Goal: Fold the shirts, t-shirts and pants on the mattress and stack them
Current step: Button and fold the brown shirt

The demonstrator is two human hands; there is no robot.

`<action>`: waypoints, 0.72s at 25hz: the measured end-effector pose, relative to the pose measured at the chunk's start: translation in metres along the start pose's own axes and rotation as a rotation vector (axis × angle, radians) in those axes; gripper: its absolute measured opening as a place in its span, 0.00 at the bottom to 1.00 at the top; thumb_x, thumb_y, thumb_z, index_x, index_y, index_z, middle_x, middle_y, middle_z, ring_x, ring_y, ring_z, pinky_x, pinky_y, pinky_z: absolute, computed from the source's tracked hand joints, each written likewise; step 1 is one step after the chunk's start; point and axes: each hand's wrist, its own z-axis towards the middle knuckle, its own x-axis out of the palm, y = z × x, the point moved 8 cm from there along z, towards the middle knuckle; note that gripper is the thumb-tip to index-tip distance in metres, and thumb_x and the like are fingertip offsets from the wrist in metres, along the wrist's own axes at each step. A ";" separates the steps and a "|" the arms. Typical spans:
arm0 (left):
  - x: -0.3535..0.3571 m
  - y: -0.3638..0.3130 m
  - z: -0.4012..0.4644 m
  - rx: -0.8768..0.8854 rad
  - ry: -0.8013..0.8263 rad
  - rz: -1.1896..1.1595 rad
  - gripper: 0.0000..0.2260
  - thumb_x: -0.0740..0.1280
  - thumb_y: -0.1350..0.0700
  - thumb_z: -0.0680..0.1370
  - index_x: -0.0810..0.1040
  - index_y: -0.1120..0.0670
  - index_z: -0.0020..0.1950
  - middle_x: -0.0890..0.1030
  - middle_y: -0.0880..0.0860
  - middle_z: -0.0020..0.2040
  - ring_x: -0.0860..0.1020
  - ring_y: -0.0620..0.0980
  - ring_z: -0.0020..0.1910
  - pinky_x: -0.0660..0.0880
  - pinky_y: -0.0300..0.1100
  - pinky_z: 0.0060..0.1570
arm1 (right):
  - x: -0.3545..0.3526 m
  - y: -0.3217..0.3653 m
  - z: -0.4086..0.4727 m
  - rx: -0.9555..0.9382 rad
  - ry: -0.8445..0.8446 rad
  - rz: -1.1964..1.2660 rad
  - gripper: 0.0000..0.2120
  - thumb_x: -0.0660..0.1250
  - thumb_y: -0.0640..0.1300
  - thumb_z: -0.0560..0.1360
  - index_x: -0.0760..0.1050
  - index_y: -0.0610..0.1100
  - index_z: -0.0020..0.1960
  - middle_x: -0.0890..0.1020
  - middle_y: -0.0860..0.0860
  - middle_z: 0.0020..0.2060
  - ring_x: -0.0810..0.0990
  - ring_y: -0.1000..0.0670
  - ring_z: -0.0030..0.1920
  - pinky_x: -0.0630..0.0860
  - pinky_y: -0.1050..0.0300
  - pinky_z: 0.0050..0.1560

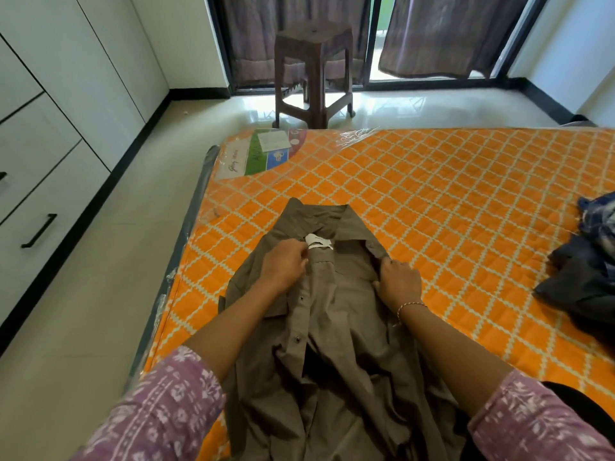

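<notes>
Nearest to me are two purple floral sleeves (166, 414), one on each forearm, reaching out over a single brown button-up shirt (336, 344) that lies open-fronted on the orange quilted mattress (449, 201), collar pointing away from the person. The left hand (283, 266) has its fingers curled in, pinching the placket just below the white neck label (317, 242). The right hand (399, 277) has its fingers bent and pressed together, gripping the fabric near the right collar point; a thin bracelet (411, 306) sits on that wrist.

To my eye the fronts are being lined up at the neck. It would go best if both edges were drawn together evenly, the collar flattened, and the rumpled lower half smoothed towards the hem before any sleeve is turned in.

Further off at the right edge sits one heap of dark clothes (585, 261), not yet folded; how many garments are in it I cannot tell. No finished stack shows. Beyond the mattress stands one brown plastic stool (314, 71), with two curtains (442, 31) behind it.
</notes>
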 end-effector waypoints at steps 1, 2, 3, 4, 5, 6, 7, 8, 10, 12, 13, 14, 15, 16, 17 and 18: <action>0.012 0.005 0.008 -0.045 0.047 0.005 0.06 0.66 0.57 0.77 0.78 0.60 0.47 0.80 0.58 0.48 0.78 0.57 0.49 0.76 0.50 0.44 | 0.007 -0.007 0.001 0.051 0.038 0.133 0.13 0.65 0.49 0.76 0.70 0.42 0.55 0.78 0.43 0.53 0.77 0.42 0.50 0.73 0.51 0.43; 0.026 0.014 0.013 -0.126 0.126 -0.008 0.07 0.67 0.56 0.76 0.78 0.60 0.46 0.80 0.59 0.48 0.79 0.59 0.50 0.77 0.51 0.45 | 0.012 -0.013 0.002 0.100 0.043 0.270 0.11 0.67 0.47 0.75 0.71 0.41 0.50 0.79 0.42 0.51 0.77 0.42 0.47 0.71 0.52 0.39; 0.040 0.024 0.015 -0.219 0.201 -0.040 0.08 0.68 0.56 0.75 0.77 0.61 0.45 0.80 0.59 0.48 0.79 0.60 0.49 0.78 0.51 0.46 | 0.015 -0.018 0.004 0.137 0.053 0.383 0.09 0.68 0.45 0.73 0.71 0.41 0.47 0.80 0.40 0.49 0.77 0.40 0.46 0.69 0.53 0.37; 0.051 0.033 0.012 -0.303 0.251 -0.066 0.08 0.68 0.56 0.75 0.76 0.61 0.45 0.80 0.60 0.48 0.80 0.60 0.49 0.78 0.51 0.47 | 0.016 -0.021 0.005 0.153 0.072 0.471 0.07 0.69 0.41 0.72 0.72 0.40 0.45 0.80 0.39 0.47 0.78 0.39 0.46 0.69 0.52 0.37; 0.059 0.040 0.010 -0.357 0.247 -0.063 0.08 0.68 0.56 0.75 0.75 0.61 0.47 0.79 0.60 0.51 0.79 0.61 0.51 0.78 0.50 0.48 | 0.018 -0.027 0.007 0.173 0.101 0.549 0.06 0.70 0.38 0.70 0.74 0.39 0.44 0.81 0.39 0.46 0.79 0.38 0.47 0.71 0.51 0.38; 0.062 0.043 0.009 -0.386 0.211 -0.035 0.09 0.67 0.56 0.76 0.75 0.61 0.50 0.78 0.61 0.54 0.78 0.62 0.53 0.76 0.50 0.49 | 0.020 -0.034 0.009 0.191 0.131 0.622 0.07 0.71 0.35 0.69 0.77 0.37 0.46 0.81 0.39 0.45 0.79 0.39 0.48 0.73 0.52 0.39; 0.064 0.044 0.009 -0.400 0.163 0.003 0.09 0.65 0.57 0.77 0.75 0.62 0.53 0.78 0.61 0.56 0.77 0.62 0.55 0.75 0.50 0.49 | 0.021 -0.043 0.009 0.224 0.157 0.698 0.09 0.72 0.34 0.68 0.78 0.36 0.48 0.81 0.41 0.43 0.79 0.40 0.48 0.72 0.55 0.40; 0.063 0.042 0.008 -0.416 0.114 0.043 0.08 0.64 0.58 0.78 0.76 0.62 0.54 0.78 0.61 0.57 0.77 0.62 0.56 0.74 0.50 0.50 | 0.023 -0.052 0.008 0.264 0.175 0.784 0.11 0.73 0.32 0.67 0.79 0.35 0.49 0.80 0.42 0.41 0.79 0.42 0.46 0.70 0.58 0.38; 0.060 0.036 0.008 -0.439 0.074 0.124 0.09 0.61 0.61 0.79 0.77 0.62 0.56 0.78 0.61 0.58 0.77 0.60 0.58 0.74 0.49 0.51 | 0.029 -0.067 0.002 0.394 0.171 0.968 0.09 0.73 0.31 0.68 0.81 0.33 0.49 0.79 0.45 0.41 0.76 0.47 0.44 0.69 0.59 0.40; 0.060 0.034 0.009 -0.450 0.085 0.180 0.09 0.61 0.61 0.80 0.78 0.60 0.57 0.79 0.59 0.59 0.77 0.59 0.58 0.74 0.47 0.50 | 0.039 -0.076 -0.002 0.496 0.141 1.103 0.09 0.72 0.32 0.70 0.81 0.33 0.49 0.80 0.45 0.41 0.77 0.47 0.46 0.71 0.56 0.44; 0.061 0.036 0.009 -0.455 0.095 0.183 0.09 0.61 0.60 0.80 0.77 0.60 0.57 0.79 0.59 0.58 0.78 0.58 0.58 0.74 0.46 0.49 | 0.042 -0.077 -0.004 0.529 0.129 1.158 0.09 0.72 0.32 0.70 0.81 0.33 0.50 0.81 0.45 0.42 0.78 0.46 0.46 0.74 0.54 0.47; 0.064 0.039 0.008 -0.455 0.105 0.168 0.08 0.62 0.59 0.80 0.77 0.60 0.56 0.79 0.59 0.58 0.78 0.59 0.57 0.74 0.47 0.49 | 0.047 -0.078 -0.005 0.563 0.120 1.213 0.08 0.72 0.33 0.70 0.81 0.33 0.49 0.82 0.44 0.44 0.80 0.44 0.47 0.77 0.50 0.50; 0.066 0.043 0.007 -0.458 0.110 0.137 0.08 0.63 0.58 0.80 0.76 0.60 0.55 0.79 0.59 0.57 0.78 0.59 0.56 0.74 0.47 0.48 | 0.050 -0.078 -0.004 0.587 0.110 1.265 0.07 0.72 0.34 0.70 0.82 0.34 0.48 0.83 0.42 0.46 0.81 0.42 0.48 0.78 0.47 0.53; 0.066 0.046 0.004 -0.464 0.109 0.093 0.08 0.65 0.56 0.79 0.76 0.60 0.54 0.79 0.59 0.55 0.78 0.60 0.55 0.74 0.48 0.48 | 0.052 -0.078 -0.004 0.598 0.094 1.296 0.05 0.72 0.35 0.70 0.82 0.36 0.47 0.83 0.41 0.47 0.82 0.41 0.48 0.78 0.45 0.54; 0.067 0.049 0.002 -0.466 0.105 0.049 0.09 0.67 0.55 0.78 0.75 0.61 0.52 0.79 0.60 0.54 0.78 0.60 0.54 0.75 0.49 0.49 | 0.049 -0.078 -0.004 0.596 0.054 1.301 0.04 0.72 0.36 0.71 0.82 0.37 0.45 0.84 0.40 0.46 0.82 0.41 0.47 0.79 0.46 0.52; 0.067 0.050 0.000 -0.465 0.093 0.008 0.10 0.68 0.54 0.77 0.75 0.61 0.51 0.79 0.60 0.53 0.78 0.61 0.53 0.76 0.50 0.49 | 0.041 -0.078 -0.005 0.583 -0.011 1.260 0.04 0.72 0.37 0.71 0.82 0.37 0.45 0.84 0.39 0.45 0.82 0.42 0.46 0.78 0.50 0.48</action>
